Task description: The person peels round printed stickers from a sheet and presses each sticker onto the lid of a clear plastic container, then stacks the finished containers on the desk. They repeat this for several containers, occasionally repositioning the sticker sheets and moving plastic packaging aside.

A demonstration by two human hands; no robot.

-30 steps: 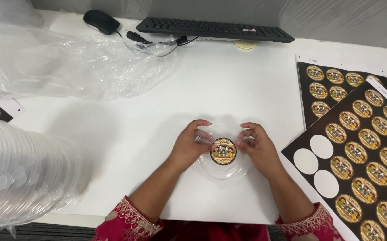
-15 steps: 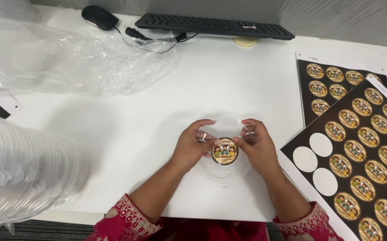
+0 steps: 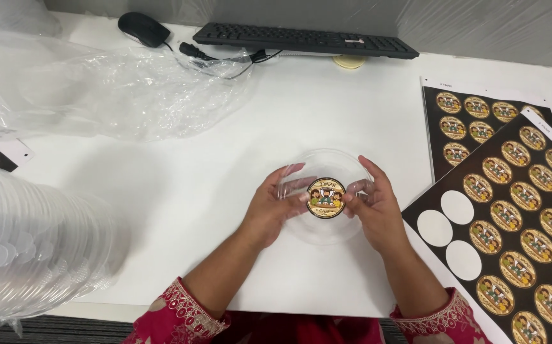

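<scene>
Hands hold the clear lid (image 3: 324, 191) over the white table (image 3: 327, 108), left hand (image 3: 275, 205) and right hand (image 3: 373, 205) gripping its sides, thumbs seemingly pressing the round sticker (image 3: 325, 197), which should be rubbed flat from the middle out.

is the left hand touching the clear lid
Touching. The head view shows the left hand with its fingers wrapped on the clear lid's left edge and thumb by the round sticker; no gap shows.
</scene>
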